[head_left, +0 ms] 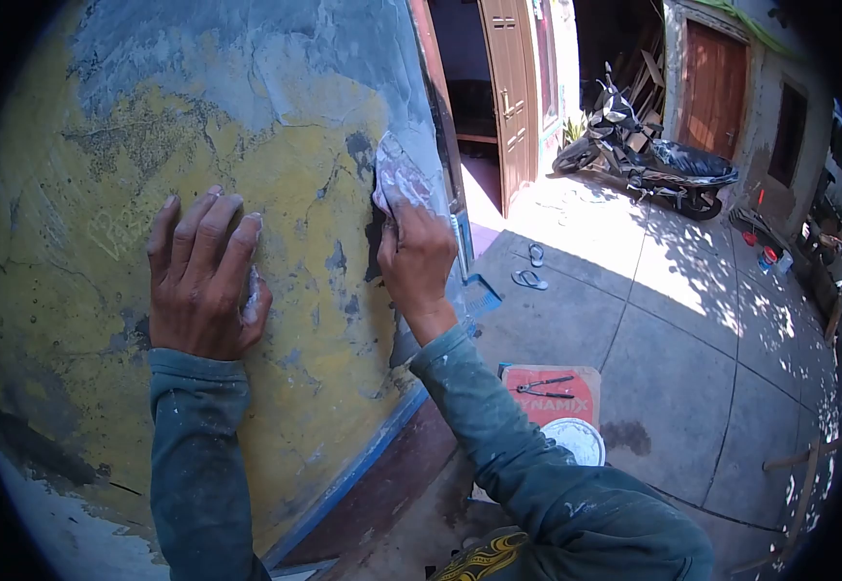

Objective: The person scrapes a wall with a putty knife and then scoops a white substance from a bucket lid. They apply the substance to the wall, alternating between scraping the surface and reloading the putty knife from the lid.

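One piece of lettering can be read: white capitals on the red sack lying flat on the ground, well below and to the right of the fingers of the right hand. The visible letters spell "YNAMIX"; the start of the word is cut off at the sack's left edge. No other label, number or sign is legible.

wall: yellow, grey patches | sleeves: teal, white-speckled | sandpaper: whitish-pink | bag: red | motorbike: black | doors: brown
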Action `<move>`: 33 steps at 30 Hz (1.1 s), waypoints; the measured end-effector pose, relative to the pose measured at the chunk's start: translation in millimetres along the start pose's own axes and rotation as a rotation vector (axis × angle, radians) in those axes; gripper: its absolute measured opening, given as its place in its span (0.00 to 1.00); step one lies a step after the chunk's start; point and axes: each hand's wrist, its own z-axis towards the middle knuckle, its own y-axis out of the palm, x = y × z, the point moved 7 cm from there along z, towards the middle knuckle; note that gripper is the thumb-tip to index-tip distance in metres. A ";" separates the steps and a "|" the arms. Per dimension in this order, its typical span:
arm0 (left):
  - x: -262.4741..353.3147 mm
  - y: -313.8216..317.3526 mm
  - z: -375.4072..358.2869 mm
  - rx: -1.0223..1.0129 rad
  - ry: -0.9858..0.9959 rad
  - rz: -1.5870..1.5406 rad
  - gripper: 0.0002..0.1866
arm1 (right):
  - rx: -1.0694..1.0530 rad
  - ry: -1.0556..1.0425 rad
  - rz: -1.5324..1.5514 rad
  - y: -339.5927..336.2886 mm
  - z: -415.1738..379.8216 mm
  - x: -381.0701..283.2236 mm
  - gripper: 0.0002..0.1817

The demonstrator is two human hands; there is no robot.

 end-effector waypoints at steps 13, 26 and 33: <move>1.4 -1.2 -0.3 -0.004 -0.009 -0.025 0.29 | 0.103 -0.016 -0.043 -7.7 52.7 23.7 0.22; 2.2 -0.3 0.1 -0.006 0.005 -0.006 0.29 | 0.141 -0.088 -0.034 -18.2 67.5 16.3 0.24; 2.5 -1.4 0.0 -0.015 -0.005 -0.013 0.29 | -0.197 -0.296 0.183 -38.7 -0.2 -20.7 0.27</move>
